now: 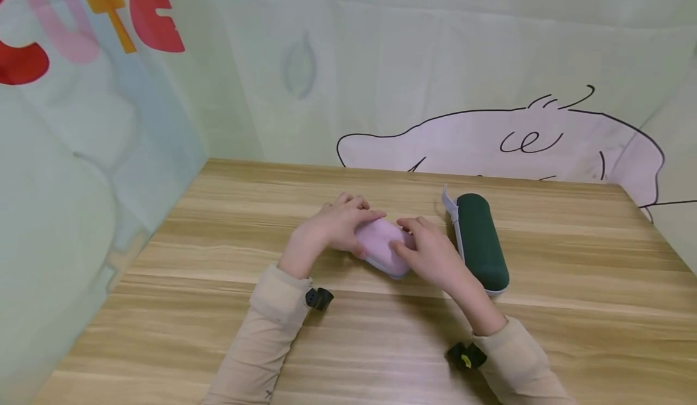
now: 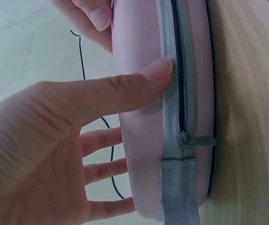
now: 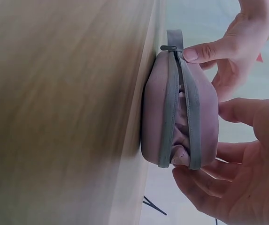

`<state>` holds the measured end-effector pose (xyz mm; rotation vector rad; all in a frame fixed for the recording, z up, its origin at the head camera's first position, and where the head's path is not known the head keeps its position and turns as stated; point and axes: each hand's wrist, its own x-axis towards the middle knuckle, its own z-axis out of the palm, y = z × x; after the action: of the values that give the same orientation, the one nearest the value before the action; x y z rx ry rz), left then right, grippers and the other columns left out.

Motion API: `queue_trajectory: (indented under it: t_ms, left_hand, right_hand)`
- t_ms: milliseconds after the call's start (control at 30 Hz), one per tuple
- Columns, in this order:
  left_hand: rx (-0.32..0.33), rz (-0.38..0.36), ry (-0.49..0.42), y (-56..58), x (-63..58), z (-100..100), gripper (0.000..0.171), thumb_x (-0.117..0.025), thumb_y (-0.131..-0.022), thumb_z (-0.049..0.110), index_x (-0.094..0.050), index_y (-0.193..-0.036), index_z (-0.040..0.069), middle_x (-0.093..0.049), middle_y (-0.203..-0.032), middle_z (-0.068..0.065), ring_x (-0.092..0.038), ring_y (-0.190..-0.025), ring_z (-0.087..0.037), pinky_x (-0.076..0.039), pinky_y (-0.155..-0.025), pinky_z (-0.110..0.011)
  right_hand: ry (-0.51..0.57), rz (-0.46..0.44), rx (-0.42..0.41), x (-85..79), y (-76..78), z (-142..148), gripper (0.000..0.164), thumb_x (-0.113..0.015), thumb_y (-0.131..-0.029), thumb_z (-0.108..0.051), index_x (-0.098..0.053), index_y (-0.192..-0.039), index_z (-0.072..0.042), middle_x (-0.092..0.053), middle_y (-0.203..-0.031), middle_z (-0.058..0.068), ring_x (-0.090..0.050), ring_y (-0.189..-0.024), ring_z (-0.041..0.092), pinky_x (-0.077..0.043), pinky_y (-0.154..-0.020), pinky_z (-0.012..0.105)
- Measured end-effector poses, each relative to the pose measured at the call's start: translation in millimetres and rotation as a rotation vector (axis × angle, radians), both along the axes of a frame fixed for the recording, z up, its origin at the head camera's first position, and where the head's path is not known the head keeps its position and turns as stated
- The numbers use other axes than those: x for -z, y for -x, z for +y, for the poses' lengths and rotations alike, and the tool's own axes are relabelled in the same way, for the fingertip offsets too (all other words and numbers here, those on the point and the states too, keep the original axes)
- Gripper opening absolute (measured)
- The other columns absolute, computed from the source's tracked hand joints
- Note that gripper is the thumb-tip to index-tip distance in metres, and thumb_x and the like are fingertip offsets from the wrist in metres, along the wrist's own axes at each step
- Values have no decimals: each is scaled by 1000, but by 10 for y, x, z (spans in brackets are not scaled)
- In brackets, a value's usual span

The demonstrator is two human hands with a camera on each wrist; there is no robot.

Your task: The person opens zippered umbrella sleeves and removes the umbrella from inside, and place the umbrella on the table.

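Observation:
A pink zippered case (image 1: 383, 246) lies on the table between both hands. My left hand (image 1: 343, 226) grips its left end, thumb on the front edge beside the zipper and fingers behind, as the left wrist view shows. The grey zipper pull (image 2: 200, 140) sits at that end, next to a grey strap (image 2: 179, 192). My right hand (image 1: 432, 255) holds the right end, with the thumb on the lid and fingertips around the far side. In the right wrist view the zipper edges stand apart and folded lining (image 3: 181, 126) shows in the gap.
A dark green case (image 1: 483, 244) with a light grey edge and strap (image 1: 449, 204) lies just right of my right hand. The wooden table (image 1: 229, 211) meets a printed cloth backdrop (image 1: 305, 120) at its back and left sides.

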<state>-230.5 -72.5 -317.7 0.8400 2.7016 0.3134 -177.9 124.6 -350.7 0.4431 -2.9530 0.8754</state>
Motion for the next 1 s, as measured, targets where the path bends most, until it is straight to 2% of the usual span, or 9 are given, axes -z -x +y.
queue_trajectory:
  t_ms: [500,1000]
  left_hand:
    - [34,53,44,-1,37,31,79,-81,-76,23,-43,-145,29,-44,-147,-4,-32,-139,-28,-31,-108,-59]
    - [30,117,42,-2,44,62,76,-75,-78,7,-45,-144,30,-38,-154,-5,-29,-145,-28,-26,-112,-61]
  right_hand:
    - [-45,-61,17,-10,-32,-24,49,-61,-92,-34,-58,-127,0,-61,-114,15,-60,-94,24,-52,-78,38]
    - [-76,-77,50,-46,-53,-54,50,-63,-90,-35,-59,-125,1,-61,-108,14,-59,-87,22,-50,-73,34]
